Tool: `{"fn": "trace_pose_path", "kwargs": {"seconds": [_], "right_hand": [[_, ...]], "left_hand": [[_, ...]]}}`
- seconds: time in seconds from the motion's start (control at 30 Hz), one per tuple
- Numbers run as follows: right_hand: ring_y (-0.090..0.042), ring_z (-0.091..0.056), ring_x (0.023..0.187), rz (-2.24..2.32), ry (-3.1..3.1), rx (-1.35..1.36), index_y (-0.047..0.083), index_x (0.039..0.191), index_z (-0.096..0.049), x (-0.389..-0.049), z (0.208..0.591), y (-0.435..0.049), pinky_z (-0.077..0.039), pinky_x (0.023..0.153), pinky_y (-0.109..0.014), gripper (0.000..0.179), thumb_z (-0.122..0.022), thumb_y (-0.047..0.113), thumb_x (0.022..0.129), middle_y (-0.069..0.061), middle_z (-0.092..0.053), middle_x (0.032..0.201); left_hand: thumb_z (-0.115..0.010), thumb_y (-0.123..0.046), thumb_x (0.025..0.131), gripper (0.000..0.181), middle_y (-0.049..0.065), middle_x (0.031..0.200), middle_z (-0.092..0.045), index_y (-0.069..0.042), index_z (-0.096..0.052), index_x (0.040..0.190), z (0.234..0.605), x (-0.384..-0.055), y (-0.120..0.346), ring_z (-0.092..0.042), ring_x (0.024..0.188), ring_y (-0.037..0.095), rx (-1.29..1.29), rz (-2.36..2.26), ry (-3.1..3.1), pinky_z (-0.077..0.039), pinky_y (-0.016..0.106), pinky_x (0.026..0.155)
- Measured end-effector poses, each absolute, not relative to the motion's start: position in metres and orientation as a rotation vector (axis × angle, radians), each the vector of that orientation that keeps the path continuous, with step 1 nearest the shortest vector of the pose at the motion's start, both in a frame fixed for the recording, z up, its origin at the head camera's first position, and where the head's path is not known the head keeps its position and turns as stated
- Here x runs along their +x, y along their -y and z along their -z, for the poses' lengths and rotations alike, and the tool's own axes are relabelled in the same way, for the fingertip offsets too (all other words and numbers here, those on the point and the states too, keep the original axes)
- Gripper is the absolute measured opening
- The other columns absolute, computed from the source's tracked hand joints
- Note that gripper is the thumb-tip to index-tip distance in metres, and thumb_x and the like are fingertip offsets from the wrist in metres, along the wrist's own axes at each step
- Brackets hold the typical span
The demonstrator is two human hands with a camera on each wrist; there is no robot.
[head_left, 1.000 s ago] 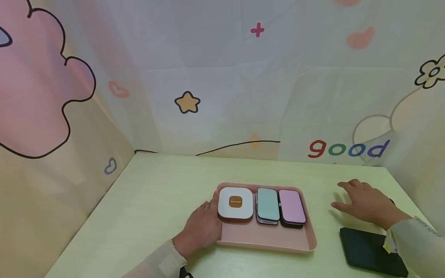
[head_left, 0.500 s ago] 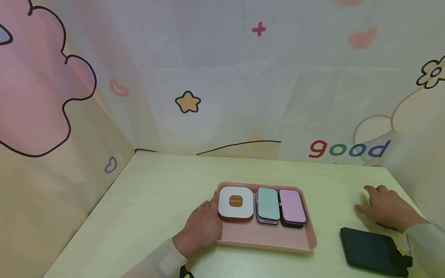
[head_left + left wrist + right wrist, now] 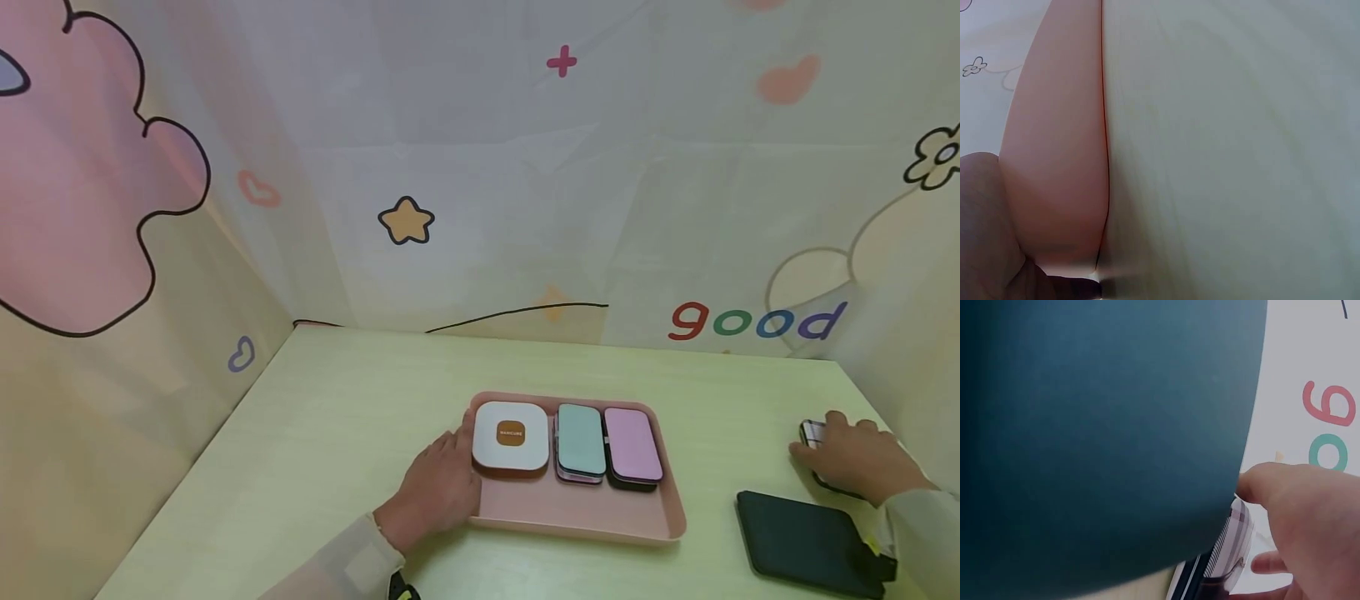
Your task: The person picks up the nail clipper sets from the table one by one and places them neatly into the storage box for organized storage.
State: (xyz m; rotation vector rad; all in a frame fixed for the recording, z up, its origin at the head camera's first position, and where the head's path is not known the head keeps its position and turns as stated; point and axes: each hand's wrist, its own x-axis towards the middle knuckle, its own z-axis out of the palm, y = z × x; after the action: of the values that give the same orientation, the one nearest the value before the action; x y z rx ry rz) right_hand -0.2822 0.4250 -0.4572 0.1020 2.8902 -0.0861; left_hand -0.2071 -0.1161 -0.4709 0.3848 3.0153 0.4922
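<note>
My left hand (image 3: 435, 492) lies along the left edge of a pink tray (image 3: 577, 521), fingers extended against its rim. In the tray stand a white rounded square box marked MANICURE (image 3: 510, 454), a mint-green flat case (image 3: 579, 437) and a lilac flat case (image 3: 632, 442). In the left wrist view the tray wall (image 3: 1060, 137) fills the left part, the hand at its near corner. At the right, my right hand (image 3: 862, 462) grips a plaid case with dark edging (image 3: 813, 432), thumb on its left side, fingers across its top; much of it is hidden under the palm.
A black flat rectangular case (image 3: 798, 537) lies in front of the right hand, overlapped by the sleeve; it looms dark in the right wrist view. The pale wooden table (image 3: 360, 400) is bounded by a printed curtain (image 3: 495, 250) at the back and sides.
My right hand has moved to the right and come down over the plaid case, with its thumb now at the case's left edge. The left hand and tray have stayed put.
</note>
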Motion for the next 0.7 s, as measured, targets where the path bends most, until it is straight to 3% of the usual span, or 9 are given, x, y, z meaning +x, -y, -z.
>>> {"fn": "trace_pose_path", "kwargs": {"seconds": [0.2,0.7], "right_hand": [[-0.041,-0.054,0.076,0.122,-2.779,0.161,-0.029,0.118,-0.027,-0.2838,0.4593,-0.4275,-0.054,0.074,-0.058,0.086,-0.057,0.048,0.093,-0.038,-0.051,0.091],[-0.04,-0.054,0.079,0.209,-2.821,0.055,-0.029,0.127,-0.025,-0.2814,0.4525,-0.4281,-0.051,0.07,-0.051,0.09,-0.063,0.044,0.091,-0.038,-0.053,0.095]], "left_hand": [[-0.034,-0.021,0.099,0.068,0.021,0.153,-0.044,-0.002,-0.01,0.16,0.4717,-0.2078,0.1165,-0.043,0.141,0.039,0.388,-0.481,-3.015,-0.039,0.05,0.112],[-0.035,-0.021,0.1,0.068,0.021,0.152,-0.045,-0.001,-0.011,0.16,0.4695,-0.2055,0.1165,-0.044,0.14,0.04,0.409,-0.485,-3.027,-0.04,0.05,0.112]]}}
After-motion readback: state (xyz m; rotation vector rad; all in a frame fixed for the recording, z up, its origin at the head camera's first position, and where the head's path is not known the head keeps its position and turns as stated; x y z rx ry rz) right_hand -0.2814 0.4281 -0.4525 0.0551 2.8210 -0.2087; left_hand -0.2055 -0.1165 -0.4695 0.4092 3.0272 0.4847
